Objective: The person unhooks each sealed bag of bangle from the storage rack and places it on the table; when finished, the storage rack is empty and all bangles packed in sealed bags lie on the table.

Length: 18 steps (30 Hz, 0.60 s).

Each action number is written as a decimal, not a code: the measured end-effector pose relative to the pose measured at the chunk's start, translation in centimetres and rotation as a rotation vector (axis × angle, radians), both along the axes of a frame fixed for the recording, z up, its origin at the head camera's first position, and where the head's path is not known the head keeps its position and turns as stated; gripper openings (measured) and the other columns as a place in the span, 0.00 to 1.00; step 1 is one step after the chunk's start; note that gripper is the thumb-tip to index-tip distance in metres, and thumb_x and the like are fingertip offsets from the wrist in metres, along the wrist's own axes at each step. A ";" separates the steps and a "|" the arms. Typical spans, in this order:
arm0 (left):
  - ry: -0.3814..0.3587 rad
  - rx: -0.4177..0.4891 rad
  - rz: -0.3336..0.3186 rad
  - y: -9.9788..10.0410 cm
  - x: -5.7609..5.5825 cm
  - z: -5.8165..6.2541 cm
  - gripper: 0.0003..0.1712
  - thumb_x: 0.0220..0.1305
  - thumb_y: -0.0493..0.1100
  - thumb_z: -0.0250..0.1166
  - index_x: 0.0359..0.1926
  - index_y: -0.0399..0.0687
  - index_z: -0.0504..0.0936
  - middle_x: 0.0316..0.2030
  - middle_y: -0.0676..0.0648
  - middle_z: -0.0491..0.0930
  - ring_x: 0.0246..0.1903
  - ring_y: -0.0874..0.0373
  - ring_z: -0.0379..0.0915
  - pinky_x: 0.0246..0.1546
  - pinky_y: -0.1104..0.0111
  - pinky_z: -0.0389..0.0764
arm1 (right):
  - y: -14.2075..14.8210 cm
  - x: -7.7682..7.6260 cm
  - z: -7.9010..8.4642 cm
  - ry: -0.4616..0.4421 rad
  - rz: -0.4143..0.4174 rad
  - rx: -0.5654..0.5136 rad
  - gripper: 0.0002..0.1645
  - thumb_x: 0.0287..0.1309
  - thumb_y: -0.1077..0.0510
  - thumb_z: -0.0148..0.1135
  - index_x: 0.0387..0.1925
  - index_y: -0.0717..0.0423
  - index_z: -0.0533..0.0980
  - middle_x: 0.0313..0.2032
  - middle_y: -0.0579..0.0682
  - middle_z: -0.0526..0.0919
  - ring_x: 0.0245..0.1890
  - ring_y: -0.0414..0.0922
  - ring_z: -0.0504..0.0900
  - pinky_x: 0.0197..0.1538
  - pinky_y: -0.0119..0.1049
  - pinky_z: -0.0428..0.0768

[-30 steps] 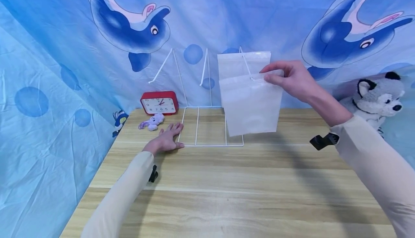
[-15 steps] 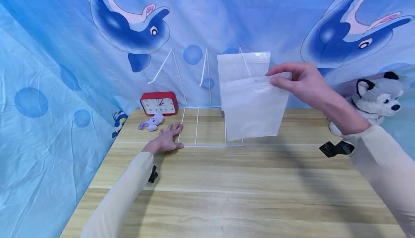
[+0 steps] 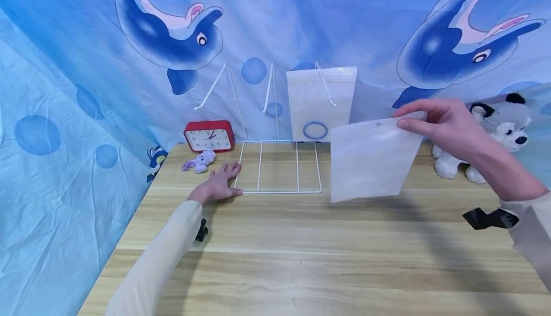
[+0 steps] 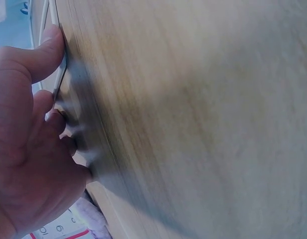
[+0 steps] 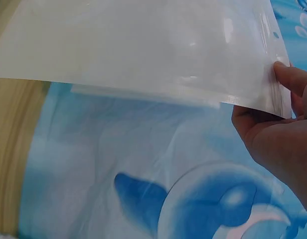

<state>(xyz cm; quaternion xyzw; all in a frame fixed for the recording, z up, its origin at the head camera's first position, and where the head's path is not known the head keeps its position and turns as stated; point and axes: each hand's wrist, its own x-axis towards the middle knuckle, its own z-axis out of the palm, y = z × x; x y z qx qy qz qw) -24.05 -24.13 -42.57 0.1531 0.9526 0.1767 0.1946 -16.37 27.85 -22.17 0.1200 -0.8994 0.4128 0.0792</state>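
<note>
1. Your right hand [image 3: 447, 127] is clamped on a white bag [image 3: 372, 158], thumb and fingers pinching its upper right corner.
2. That white bag is in the air above the wooden table [image 3: 284, 258], to the right of the white wire rack [image 3: 281, 192] and apart from its base. A small hole shows near the bag's top edge, and its left side drops lower than its right.
3. Your left hand [image 3: 218, 183] lies low at the rack's left side with its fingers apart, and your thumb touches the near left corner of the base. The left wrist view shows that thumb against the wire.
4. On the far side, a second bag [image 3: 305, 96] hangs at the rack's right-hand prong [image 3: 325, 84]. A bluish ring [image 3: 315, 123] shows low on it; you cannot tell whether it is printed on the bag or seen through it.
5. Far left on the table, you have a red clock [image 3: 209, 136] with a small purple plush toy [image 3: 203, 161] just in front of it.
6. Far right, behind your right hand, sits a grey-and-white plush dog [image 3: 508, 120].
7. A blue curtain [image 3: 310, 19] with dolphins [image 3: 181, 48] on it spans the far side.
</note>
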 end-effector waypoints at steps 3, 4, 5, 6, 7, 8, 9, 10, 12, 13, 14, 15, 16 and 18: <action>-0.002 -0.001 0.001 -0.1 0.0 -0.2 0.52 0.67 0.55 0.64 0.80 0.47 0.43 0.79 0.41 0.37 0.76 0.38 0.24 0.69 0.39 0.27 | 1.3 0.3 -0.7 0.015 -0.004 -0.003 0.12 0.64 0.57 0.67 0.48 0.52 0.85 0.32 0.42 0.84 0.24 0.44 0.74 0.24 0.35 0.67; -0.002 0.003 -0.001 -0.1 0.1 -0.2 0.52 0.67 0.55 0.64 0.80 0.46 0.43 0.79 0.41 0.37 0.75 0.37 0.24 0.69 0.38 0.26 | 1.7 0.5 -0.9 0.018 -0.003 -0.001 0.12 0.65 0.58 0.67 0.48 0.53 0.85 0.33 0.41 0.84 0.24 0.44 0.74 0.24 0.34 0.69; -0.003 0.004 -0.001 -0.2 0.1 -0.3 0.52 0.67 0.55 0.64 0.80 0.46 0.43 0.79 0.41 0.37 0.75 0.37 0.25 0.69 0.38 0.27 | 2.1 0.6 -1.1 0.013 -0.006 -0.003 0.11 0.65 0.58 0.67 0.48 0.54 0.85 0.33 0.41 0.84 0.24 0.44 0.75 0.24 0.33 0.70; -0.005 0.003 0.000 -0.2 0.1 -0.3 0.52 0.67 0.55 0.64 0.80 0.47 0.43 0.79 0.41 0.36 0.75 0.38 0.24 0.69 0.38 0.27 | 2.4 0.7 -1.3 0.012 -0.007 -0.001 0.11 0.65 0.59 0.66 0.48 0.56 0.84 0.34 0.41 0.84 0.24 0.44 0.76 0.24 0.32 0.72; -0.005 0.005 0.000 -0.3 0.1 -0.4 0.53 0.67 0.55 0.64 0.80 0.46 0.43 0.79 0.41 0.36 0.75 0.37 0.25 0.69 0.38 0.27 | 2.9 0.9 -1.5 0.006 -0.021 0.011 0.12 0.66 0.58 0.66 0.48 0.56 0.84 0.35 0.40 0.84 0.25 0.44 0.77 0.24 0.32 0.73; -0.006 0.007 0.000 -0.3 0.2 -0.4 0.53 0.67 0.55 0.64 0.80 0.47 0.43 0.79 0.41 0.36 0.75 0.37 0.25 0.69 0.38 0.27 | 3.3 1.1 -1.7 0.000 -0.036 0.022 0.12 0.66 0.58 0.65 0.49 0.57 0.83 0.35 0.39 0.83 0.25 0.44 0.78 0.24 0.32 0.75; -0.007 0.011 0.001 -0.4 0.2 -0.4 0.53 0.67 0.54 0.65 0.80 0.47 0.43 0.79 0.41 0.37 0.75 0.37 0.25 0.69 0.38 0.27 | 3.8 1.2 -1.9 -0.006 -0.055 0.038 0.13 0.67 0.57 0.65 0.49 0.58 0.83 0.36 0.38 0.82 0.25 0.43 0.78 0.24 0.31 0.76; -0.008 0.013 0.001 -0.4 0.2 -0.4 0.53 0.67 0.54 0.65 0.80 0.47 0.43 0.79 0.41 0.37 0.75 0.37 0.25 0.69 0.38 0.27 | 4.3 1.4 -2.1 -0.015 -0.073 0.049 0.14 0.67 0.56 0.64 0.49 0.60 0.82 0.36 0.37 0.81 0.26 0.43 0.79 0.25 0.31 0.78; -0.011 0.014 0.001 -0.5 0.2 -0.4 0.53 0.67 0.54 0.65 0.80 0.47 0.42 0.79 0.41 0.36 0.75 0.38 0.24 0.69 0.38 0.27 | 5.4 1.7 -2.6 -0.018 -0.111 0.083 0.15 0.68 0.55 0.64 0.49 0.62 0.82 0.36 0.34 0.79 0.26 0.42 0.79 0.25 0.31 0.79; -0.012 0.015 0.001 -0.5 0.2 -0.4 0.53 0.67 0.54 0.65 0.80 0.47 0.42 0.79 0.41 0.37 0.75 0.38 0.24 0.69 0.38 0.27 | 6.0 1.9 -2.8 -0.019 -0.127 0.100 0.16 0.68 0.55 0.64 0.49 0.63 0.82 0.35 0.32 0.79 0.26 0.42 0.78 0.25 0.31 0.78; -0.016 0.013 0.002 -0.5 0.2 -0.4 0.53 0.67 0.54 0.65 0.80 0.47 0.42 0.79 0.41 0.36 0.76 0.38 0.24 0.69 0.38 0.27 | 6.6 2.0 -3.0 -0.016 -0.130 0.102 0.15 0.68 0.57 0.63 0.48 0.65 0.81 0.34 0.31 0.78 0.26 0.42 0.78 0.25 0.30 0.78; -0.016 0.011 0.000 -0.5 0.2 -0.3 0.53 0.67 0.54 0.64 0.80 0.47 0.42 0.79 0.41 0.36 0.75 0.38 0.24 0.69 0.38 0.27 | 7.2 2.2 -3.3 -0.010 -0.134 0.109 0.14 0.68 0.58 0.63 0.47 0.66 0.82 0.33 0.30 0.79 0.26 0.41 0.77 0.26 0.29 0.78; -0.016 0.007 -0.002 -0.5 0.2 -0.3 0.53 0.67 0.54 0.64 0.80 0.47 0.42 0.79 0.40 0.36 0.75 0.37 0.24 0.69 0.38 0.27 | 7.8 2.4 -3.5 -0.005 -0.133 0.103 0.12 0.68 0.60 0.63 0.46 0.66 0.82 0.32 0.29 0.79 0.25 0.41 0.77 0.26 0.28 0.77; -0.014 0.001 -0.004 -0.5 0.2 -0.1 0.53 0.67 0.55 0.64 0.80 0.46 0.42 0.79 0.40 0.36 0.75 0.37 0.25 0.69 0.38 0.28 | 9.1 2.8 -3.9 0.017 -0.137 0.087 0.07 0.66 0.65 0.63 0.43 0.63 0.83 0.32 0.26 0.79 0.25 0.38 0.77 0.27 0.24 0.76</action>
